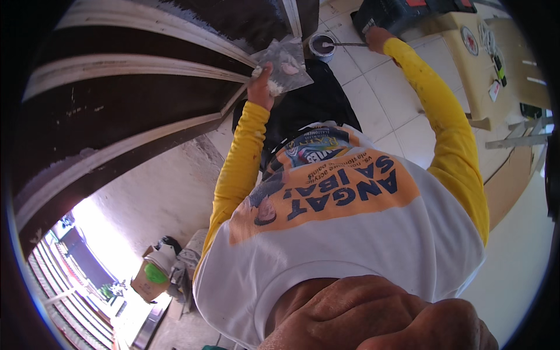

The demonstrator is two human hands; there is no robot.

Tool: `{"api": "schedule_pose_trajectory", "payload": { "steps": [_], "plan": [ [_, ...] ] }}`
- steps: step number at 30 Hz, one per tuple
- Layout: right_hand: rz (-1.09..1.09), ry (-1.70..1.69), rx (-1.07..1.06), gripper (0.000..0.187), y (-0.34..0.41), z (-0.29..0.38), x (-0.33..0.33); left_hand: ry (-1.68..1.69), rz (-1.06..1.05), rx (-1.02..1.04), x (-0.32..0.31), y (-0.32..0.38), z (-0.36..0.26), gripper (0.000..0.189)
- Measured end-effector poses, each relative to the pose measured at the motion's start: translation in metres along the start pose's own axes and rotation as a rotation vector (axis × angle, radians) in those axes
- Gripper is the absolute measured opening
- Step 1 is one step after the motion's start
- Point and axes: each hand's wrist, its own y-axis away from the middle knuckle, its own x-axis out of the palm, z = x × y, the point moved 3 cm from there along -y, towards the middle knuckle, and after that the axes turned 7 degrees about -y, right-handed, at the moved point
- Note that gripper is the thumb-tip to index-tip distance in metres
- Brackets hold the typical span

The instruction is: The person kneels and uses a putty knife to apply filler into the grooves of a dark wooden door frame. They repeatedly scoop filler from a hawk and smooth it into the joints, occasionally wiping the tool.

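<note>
My left hand (pixel 261 89) grips a thin, greyish, translucent sheet (pixel 302 78), with the thumb over its near edge. A pale pinkish lump (pixel 288 68) shows on or through the sheet. White crumpled material (pixel 274 87), perhaps a rag, is bunched at my fingers. My right hand (pixel 378 39) is closed around the end of a thin stick-like tool (pixel 350 44). Its pale-coated tip lies over the mouth of an open metal can (pixel 322 54), which has dark brownish-purple contents. The can stands on the tiled floor, close to the door's edge.
A dark panelled door (pixel 109 96) with pale-edged mouldings fills the left. Beside my right hand is a black toolbox (pixel 389 17). A beige plastic chair (pixel 463 74) carries a cable and small items. Cardboard (pixel 509 188) leans at right; a box (pixel 146 278) stands lower left.
</note>
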Motion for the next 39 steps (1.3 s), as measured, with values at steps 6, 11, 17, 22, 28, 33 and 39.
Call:
{"api": "schedule_pose_trajectory", "payload": {
  "steps": [6,11,17,22,28,33,39],
  "plan": [
    [-0.240,-0.333,-0.066,0.021,0.119,0.001,-0.082,0.229,-0.192,-0.519,0.035,-0.037,0.047,0.064],
    [-0.305,-0.487,-0.109,0.020,0.188,0.013,-0.145,0.246,-0.271,-0.572,0.053,-0.066,0.079,0.046],
    [-0.306,-0.763,-0.054,0.018,0.235,0.025,-0.168,0.445,0.022,-0.470,0.081,-0.082,0.038,0.056],
    [-0.294,-0.961,-0.135,0.016,0.210,0.024,-0.119,-0.063,0.192,0.206,0.067,-0.080,0.007,0.062],
    [-0.316,-0.918,-0.088,0.023,0.207,0.041,-0.100,0.716,-0.025,-0.478,0.071,-0.088,-0.011,0.041],
    [-0.434,-0.536,-0.048,0.033,0.193,0.018,-0.073,0.741,0.027,-0.371,0.081,-0.086,-0.030,0.036],
    [-0.607,-0.236,0.007,0.026,0.208,0.042,-0.092,0.749,0.033,-0.367,0.080,-0.090,-0.027,0.035]
  ]
}}
